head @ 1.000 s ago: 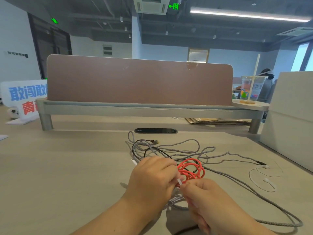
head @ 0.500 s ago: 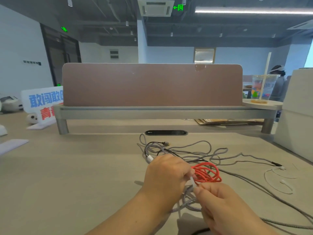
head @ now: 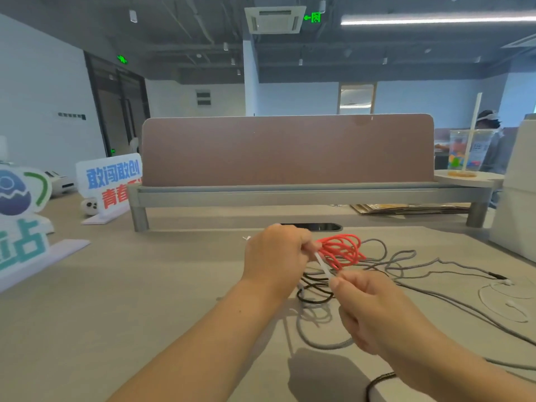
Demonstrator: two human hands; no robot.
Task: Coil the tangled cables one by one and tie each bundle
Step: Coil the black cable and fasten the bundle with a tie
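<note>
A coiled red cable [head: 342, 250] hangs above the desk, and my left hand [head: 275, 256] grips it at its left side. A thin white tie [head: 323, 265] runs from the coil down to my right hand [head: 374, 311], which pinches its free end between thumb and fingers. Under my hands lies a tangle of grey braided cable [head: 406, 262] and a black cable [head: 314, 294]. Two loose white ties [head: 510, 303] lie on the desk at the right.
A brown partition screen [head: 287, 149] on a grey shelf stands across the desk behind the cables. Printed signs [head: 110, 181] stand at the left, a plastic cup with a straw [head: 467, 152] at the right, and a white box [head: 516, 198] at the far right.
Both hands have lifted the red coil higher and farther from me. My right hand has drawn back from the coil, pulling the white tie out longer. The camera has tilted up.
</note>
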